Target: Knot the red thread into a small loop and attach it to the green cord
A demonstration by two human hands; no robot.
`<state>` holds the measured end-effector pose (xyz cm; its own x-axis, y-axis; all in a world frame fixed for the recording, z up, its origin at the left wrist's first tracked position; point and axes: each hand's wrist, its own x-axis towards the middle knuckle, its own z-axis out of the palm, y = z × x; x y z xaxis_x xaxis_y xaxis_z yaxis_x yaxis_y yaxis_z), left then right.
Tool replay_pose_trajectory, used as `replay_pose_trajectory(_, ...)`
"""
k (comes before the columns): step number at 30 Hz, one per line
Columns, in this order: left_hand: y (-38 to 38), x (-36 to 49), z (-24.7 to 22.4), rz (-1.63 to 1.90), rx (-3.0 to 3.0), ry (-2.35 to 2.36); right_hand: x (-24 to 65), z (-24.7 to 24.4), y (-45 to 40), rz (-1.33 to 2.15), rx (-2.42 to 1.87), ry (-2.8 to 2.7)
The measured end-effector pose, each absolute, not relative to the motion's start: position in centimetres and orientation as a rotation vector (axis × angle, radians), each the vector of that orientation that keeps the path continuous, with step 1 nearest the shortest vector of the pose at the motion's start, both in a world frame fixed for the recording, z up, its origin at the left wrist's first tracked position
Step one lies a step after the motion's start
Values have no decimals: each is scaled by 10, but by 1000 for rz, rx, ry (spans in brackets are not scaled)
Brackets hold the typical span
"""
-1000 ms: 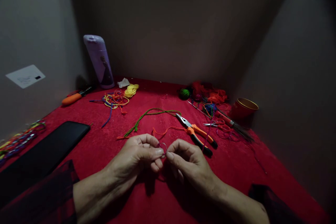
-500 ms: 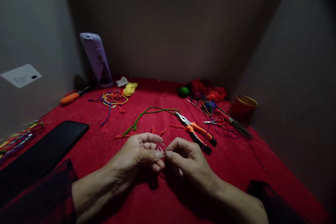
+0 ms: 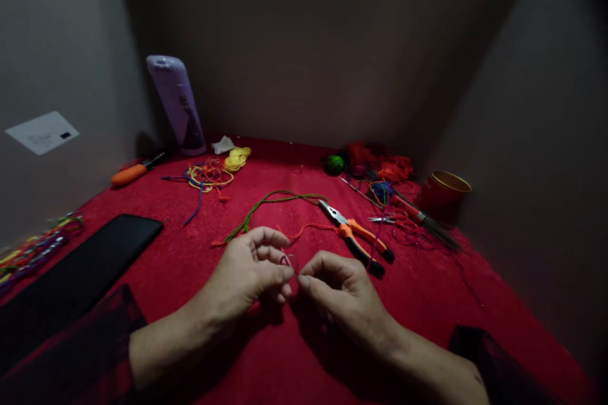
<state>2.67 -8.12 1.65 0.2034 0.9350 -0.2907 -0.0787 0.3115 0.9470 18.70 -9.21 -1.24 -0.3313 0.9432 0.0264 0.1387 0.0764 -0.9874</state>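
My left hand (image 3: 254, 269) pinches a thin magenta thread (image 3: 285, 260) between thumb and fingers, and a small loop of it shows above the thumb. Close by on the right, my right hand (image 3: 339, 285) is closed in a pinch at the thread's other side; the strand between the fingertips is very fine and hard to follow. Just beyond the hands lie orange-and-black pliers (image 3: 354, 234), a twisted green cord (image 3: 266, 200) and an orange cord (image 3: 311, 226) running to the pliers.
At left are a black phone (image 3: 109, 247), colourful braided cords (image 3: 40, 247), an orange-handled tool (image 3: 130, 174) and a purple bottle (image 3: 178, 104). Tangled thread (image 3: 209, 174) and yellow yarn (image 3: 237, 158) lie behind. At right are small scissors (image 3: 382, 219), a green ball (image 3: 334, 164) and a red cup (image 3: 444, 193).
My fingertips have drawn slightly apart, with my left hand shifted a little left and up. The magenta loop looks smaller. The whole view has moved slightly.
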Motion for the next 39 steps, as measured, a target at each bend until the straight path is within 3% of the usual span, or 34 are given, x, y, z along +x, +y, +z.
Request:
replay_pose_trajectory(14, -89, 32, 16, 827, 1137, 1185, 193, -16, -91, 455, -807, -2074)
replay_pose_trajectory(29, -91, 37, 17, 913, 1095, 1059, 190, -14, -95, 547, -828, -1954)
replay_pose_trajectory(39, -84, 29, 16, 893, 1009, 1045, 188, -17, -93, 1051, -1090, -1642)
